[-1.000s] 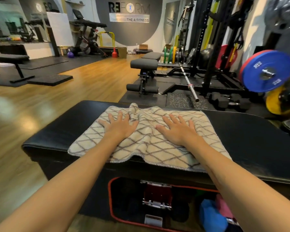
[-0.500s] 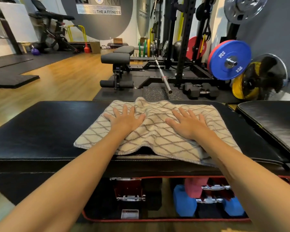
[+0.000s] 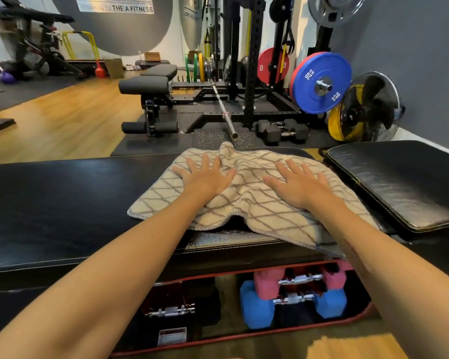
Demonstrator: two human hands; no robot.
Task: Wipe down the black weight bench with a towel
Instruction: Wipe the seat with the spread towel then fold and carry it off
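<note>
Fingers [image 3: 192, 164] of both hands lie spread flat, gripping nothing. Black weight bench [image 3: 49, 198] carries the towel [image 3: 246, 200] near its right end. Towel looks soft, light, bunch-prone; press with palms near its middle.

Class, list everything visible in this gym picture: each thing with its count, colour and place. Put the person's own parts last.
weight bench: one, black, across the foreground
towel: one, beige with a brown lattice, spread on the bench
second pad: one, black, right of the bench
small dumbbells: several, pink, blue and dark, under the bench
hex dumbbells: two, black, floor behind
barbell: one, silver, on the rack platform
20 kg plate: one, blue
fan: one, black
left hand: flat on the towel
right hand: flat on the towel
</note>
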